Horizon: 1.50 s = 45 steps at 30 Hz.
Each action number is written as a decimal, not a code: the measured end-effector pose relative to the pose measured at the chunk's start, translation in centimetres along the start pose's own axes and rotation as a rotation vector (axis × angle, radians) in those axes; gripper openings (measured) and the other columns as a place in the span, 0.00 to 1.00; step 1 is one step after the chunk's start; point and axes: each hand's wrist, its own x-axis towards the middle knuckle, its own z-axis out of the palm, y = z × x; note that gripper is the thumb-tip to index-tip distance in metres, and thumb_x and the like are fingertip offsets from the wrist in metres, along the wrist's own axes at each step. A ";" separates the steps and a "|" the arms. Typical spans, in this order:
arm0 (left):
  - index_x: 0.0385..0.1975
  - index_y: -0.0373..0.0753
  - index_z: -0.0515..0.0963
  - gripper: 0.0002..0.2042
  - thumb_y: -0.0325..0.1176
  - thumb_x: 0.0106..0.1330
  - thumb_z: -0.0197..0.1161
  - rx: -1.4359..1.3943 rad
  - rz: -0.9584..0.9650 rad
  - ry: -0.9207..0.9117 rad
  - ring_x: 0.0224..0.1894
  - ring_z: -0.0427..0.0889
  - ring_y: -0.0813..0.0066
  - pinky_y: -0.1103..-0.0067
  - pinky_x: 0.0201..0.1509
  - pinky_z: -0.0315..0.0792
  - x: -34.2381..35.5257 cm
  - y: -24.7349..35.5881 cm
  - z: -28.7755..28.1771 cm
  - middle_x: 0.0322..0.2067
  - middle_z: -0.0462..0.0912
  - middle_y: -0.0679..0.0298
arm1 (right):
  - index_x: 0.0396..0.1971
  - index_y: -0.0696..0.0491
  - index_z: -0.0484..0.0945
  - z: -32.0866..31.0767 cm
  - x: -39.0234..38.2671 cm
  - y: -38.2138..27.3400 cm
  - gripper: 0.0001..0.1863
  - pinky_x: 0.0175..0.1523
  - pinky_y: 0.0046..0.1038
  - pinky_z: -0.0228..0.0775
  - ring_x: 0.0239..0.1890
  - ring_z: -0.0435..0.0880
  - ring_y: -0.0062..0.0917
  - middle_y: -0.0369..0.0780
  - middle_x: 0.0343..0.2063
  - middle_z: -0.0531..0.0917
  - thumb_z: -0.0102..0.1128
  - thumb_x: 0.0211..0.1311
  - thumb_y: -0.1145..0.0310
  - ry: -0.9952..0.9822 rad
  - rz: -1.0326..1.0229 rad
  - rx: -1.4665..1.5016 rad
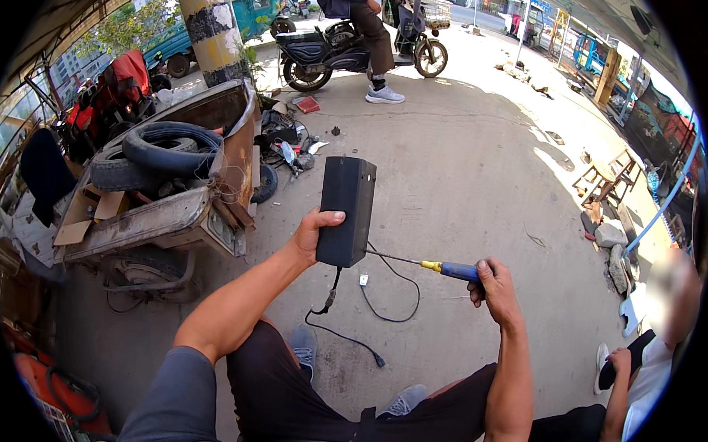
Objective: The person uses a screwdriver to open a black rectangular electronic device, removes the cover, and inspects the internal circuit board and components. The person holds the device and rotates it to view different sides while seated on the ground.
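Note:
A black box-shaped battery charger [345,201] is held up in front of me, its long side upright. My left hand [316,234] grips its lower left part, thumb across the front face. In my right hand [492,290] is a screwdriver [460,271] with a blue and yellow handle. Its thin shaft points left and the tip meets the charger's lower right edge; whether it sits in a screw or seam I cannot tell. Two black cords hang from the charger's lower end, one ending in a dark plug [379,360], the other in a white connector [364,280].
A worn cart [147,229] with old tyres [173,148] stands at left. Ahead, a person sits on an electric scooter [321,60]. Another person [651,379] sits close at my right. Stones [611,234] and a wooden stool [609,175] are at the right edge.

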 end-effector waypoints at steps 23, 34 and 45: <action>0.54 0.28 0.72 0.27 0.34 0.55 0.66 -0.086 0.011 0.055 0.40 0.87 0.59 0.65 0.46 0.84 -0.1 0.5 0.3 0.42 0.83 0.50 | 0.42 0.58 0.76 0.4 -0.1 -0.4 0.12 0.35 0.21 0.66 0.28 0.73 0.16 0.33 0.23 0.75 0.66 0.65 0.67 0.046 -0.218 -0.053; 0.55 0.27 0.72 0.28 0.34 0.54 0.66 -0.089 -0.005 0.059 0.44 0.86 0.56 0.63 0.51 0.82 -0.3 0.5 -0.2 0.45 0.83 0.48 | 0.43 0.59 0.74 0.9 0.1 -0.4 0.17 0.35 0.23 0.67 0.27 0.73 0.18 0.36 0.24 0.75 0.60 0.71 0.59 0.091 -0.148 0.005; 0.57 0.28 0.71 0.30 0.35 0.54 0.66 -0.042 -0.007 0.043 0.46 0.86 0.56 0.62 0.55 0.80 -0.1 0.4 -0.3 0.48 0.82 0.48 | 0.39 0.57 0.76 0.8 0.1 0.4 0.17 0.46 0.25 0.64 0.39 0.71 0.20 0.35 0.33 0.76 0.73 0.51 0.71 0.167 -0.338 -0.045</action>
